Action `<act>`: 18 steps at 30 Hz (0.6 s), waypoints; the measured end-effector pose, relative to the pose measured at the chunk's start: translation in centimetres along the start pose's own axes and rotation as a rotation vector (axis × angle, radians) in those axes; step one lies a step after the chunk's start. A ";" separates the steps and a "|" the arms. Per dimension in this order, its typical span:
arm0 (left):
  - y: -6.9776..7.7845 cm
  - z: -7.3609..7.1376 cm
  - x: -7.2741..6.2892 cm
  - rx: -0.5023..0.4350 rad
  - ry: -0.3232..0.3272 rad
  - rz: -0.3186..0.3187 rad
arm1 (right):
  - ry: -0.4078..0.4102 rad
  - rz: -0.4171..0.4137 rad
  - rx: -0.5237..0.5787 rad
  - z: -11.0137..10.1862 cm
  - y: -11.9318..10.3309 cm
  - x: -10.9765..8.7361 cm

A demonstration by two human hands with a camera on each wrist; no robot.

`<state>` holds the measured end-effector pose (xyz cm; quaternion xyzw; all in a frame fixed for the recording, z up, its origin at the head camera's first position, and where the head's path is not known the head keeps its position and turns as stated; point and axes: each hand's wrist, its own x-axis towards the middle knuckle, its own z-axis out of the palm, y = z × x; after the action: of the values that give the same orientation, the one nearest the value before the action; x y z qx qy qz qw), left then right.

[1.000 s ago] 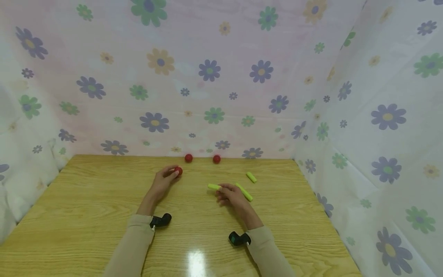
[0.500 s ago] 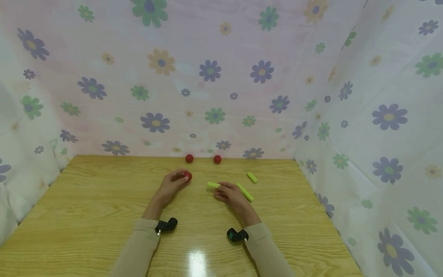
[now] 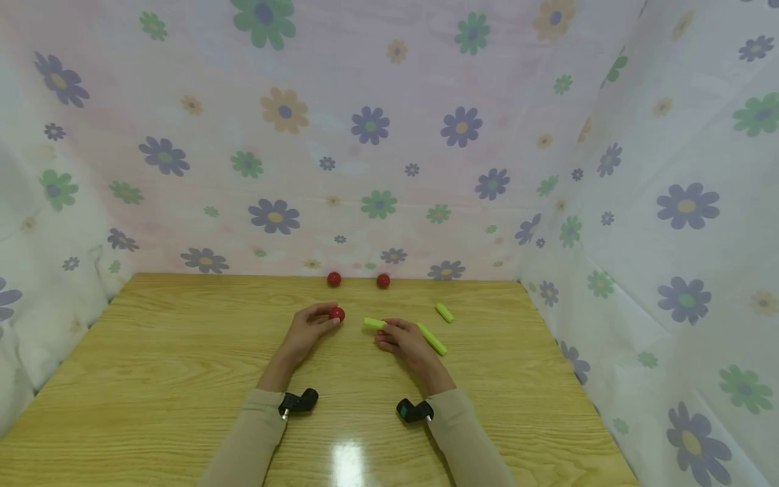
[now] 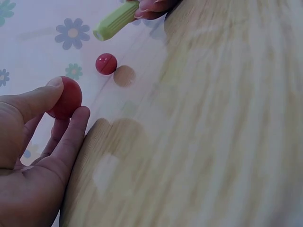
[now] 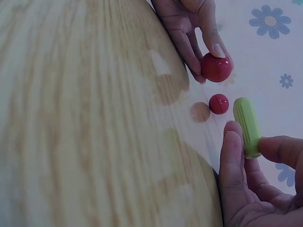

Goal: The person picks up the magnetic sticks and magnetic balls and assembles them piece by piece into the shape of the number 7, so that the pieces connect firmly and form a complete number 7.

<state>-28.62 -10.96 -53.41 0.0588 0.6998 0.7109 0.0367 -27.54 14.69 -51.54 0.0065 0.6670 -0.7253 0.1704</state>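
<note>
My left hand [image 3: 302,336] pinches a small glossy red ball [image 3: 337,314] between thumb and fingertips, a little above the table. The left wrist view shows the thumb on top of this ball [image 4: 68,98] and the fingers beneath. Facing it, my right hand [image 3: 410,343] holds a short yellow-green ridged stick [image 3: 373,323] whose free end points toward the ball. In the right wrist view, thumb and fingers grip the lower end of the stick [image 5: 247,125]. Ball and stick are apart, with a small gap between them.
Two more red balls, one left [image 3: 334,279] and one right [image 3: 383,281], sit at the table's back edge. A longer yellow-green stick [image 3: 432,339] lies just beyond my right hand, and a short one [image 3: 445,312] lies farther back. Flowered cloth [image 3: 328,203] surrounds the wooden table [image 3: 182,379].
My left hand has carried the red ball rightward and slightly nearer to me, closing in on the stick. The right hand with the stick has shifted slightly left and away from me.
</note>
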 end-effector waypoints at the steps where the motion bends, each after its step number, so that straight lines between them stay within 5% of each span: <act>1: 0.0 0.1 -0.1 0.008 0.003 -0.003 | 0.003 0.003 -0.001 0.1 0.0 0.0; 18: 0.1 0.8 -0.7 0.049 0.043 -0.005 | 0.049 -0.022 -0.041 1.1 0.0 0.6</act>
<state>-27.80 -10.28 -53.35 0.0425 0.7178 0.6946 0.0220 -27.84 13.53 -51.54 0.0132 0.6857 -0.7130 0.1461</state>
